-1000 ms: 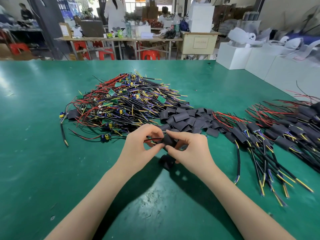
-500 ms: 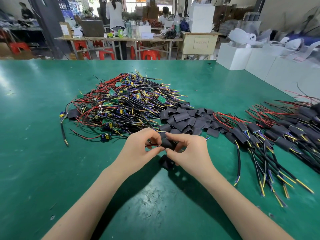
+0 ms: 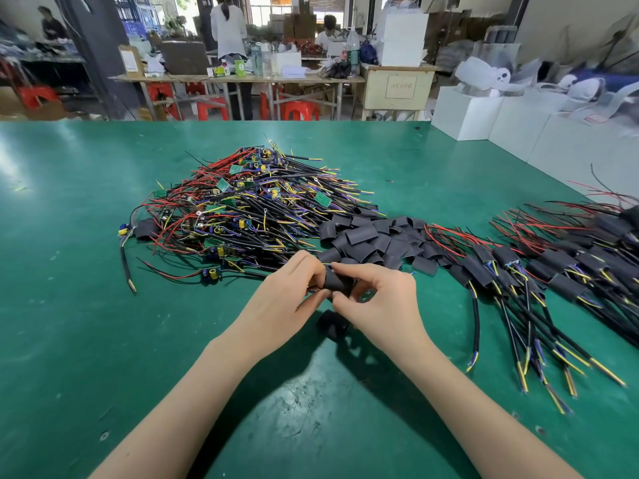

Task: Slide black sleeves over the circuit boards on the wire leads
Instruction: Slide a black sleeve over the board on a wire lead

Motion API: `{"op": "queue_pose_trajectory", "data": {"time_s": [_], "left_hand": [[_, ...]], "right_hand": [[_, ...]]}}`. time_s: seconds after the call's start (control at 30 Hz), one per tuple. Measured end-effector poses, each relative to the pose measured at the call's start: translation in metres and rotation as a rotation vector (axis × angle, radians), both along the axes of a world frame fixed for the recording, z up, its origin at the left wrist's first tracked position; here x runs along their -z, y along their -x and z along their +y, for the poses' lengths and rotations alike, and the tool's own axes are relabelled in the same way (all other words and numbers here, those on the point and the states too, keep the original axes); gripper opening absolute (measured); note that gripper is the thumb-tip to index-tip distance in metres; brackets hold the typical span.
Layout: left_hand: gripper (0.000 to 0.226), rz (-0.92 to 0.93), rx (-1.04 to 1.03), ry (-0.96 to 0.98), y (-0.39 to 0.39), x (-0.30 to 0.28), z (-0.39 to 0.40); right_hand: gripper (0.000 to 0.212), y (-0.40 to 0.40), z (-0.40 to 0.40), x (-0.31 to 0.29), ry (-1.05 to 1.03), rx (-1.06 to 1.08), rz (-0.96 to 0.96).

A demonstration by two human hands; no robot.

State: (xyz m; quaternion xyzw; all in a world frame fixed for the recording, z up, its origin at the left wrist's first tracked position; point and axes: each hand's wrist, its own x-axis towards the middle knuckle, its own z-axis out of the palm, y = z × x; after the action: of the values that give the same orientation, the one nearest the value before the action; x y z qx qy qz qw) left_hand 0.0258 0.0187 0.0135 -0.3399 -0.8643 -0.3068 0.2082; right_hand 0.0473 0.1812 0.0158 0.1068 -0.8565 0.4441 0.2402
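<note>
Both hands meet above the green table [image 3: 86, 305]. My right hand [image 3: 378, 304] pinches a black sleeve [image 3: 337, 281] between thumb and fingers. My left hand [image 3: 287, 295] grips the wire lead at the sleeve's left end; the board there is hidden by fingers and sleeve. Another black sleeve [image 3: 333, 324] lies on the table just below the hands. A heap of bare boards on wire leads [image 3: 249, 209] sits beyond the hands. Loose black sleeves [image 3: 370, 240] are piled to the right of that heap. Sleeved leads [image 3: 539, 271] lie fanned out at the right.
White boxes [image 3: 518, 129] stand along the table's far right edge. One stray lead with a sleeve [image 3: 143, 228] lies at the heap's left edge. Beyond the table are workbenches, red stools and people in the background.
The hands have closed in on each other and risen slightly toward the sleeve pile. The sleeve sits further over the lead between the fingers.
</note>
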Motion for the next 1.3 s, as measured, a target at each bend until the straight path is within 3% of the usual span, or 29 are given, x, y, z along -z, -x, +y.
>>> {"op": "queue_pose_trajectory", "data": {"time_s": [0.2,0.3,0.4,0.53,0.7,1.03,1.3], "left_hand": [[0.015,0.037,-0.006,-0.021,0.000,0.001,0.000],[0.013,0.013,-0.016,-0.128,0.002,0.001,-0.002],[0.033,-0.070,-0.021,-0.238,0.002,0.000,-0.007],[0.024,-0.093,-0.002,-0.279,0.001,-0.002,-0.006],[0.021,-0.170,-0.059,-0.378,-0.002,-0.001,-0.002],[0.015,-0.279,-0.097,-0.568,-0.004,0.002,0.004],[0.016,-0.381,-0.064,-0.497,0.004,0.005,-0.001]], "right_hand": [[0.036,0.000,0.002,-0.001,0.016,0.021,0.025],[0.034,0.001,0.005,-0.003,-0.108,0.012,0.054],[0.031,0.003,0.011,-0.004,-0.240,0.031,0.032],[0.028,0.006,0.016,-0.003,-0.281,-0.113,0.023],[0.027,0.005,0.017,-0.001,-0.264,-0.204,0.013],[0.031,0.000,0.013,-0.005,-0.248,-0.101,0.131],[0.034,0.003,0.013,-0.002,-0.222,-0.146,0.156]]}}
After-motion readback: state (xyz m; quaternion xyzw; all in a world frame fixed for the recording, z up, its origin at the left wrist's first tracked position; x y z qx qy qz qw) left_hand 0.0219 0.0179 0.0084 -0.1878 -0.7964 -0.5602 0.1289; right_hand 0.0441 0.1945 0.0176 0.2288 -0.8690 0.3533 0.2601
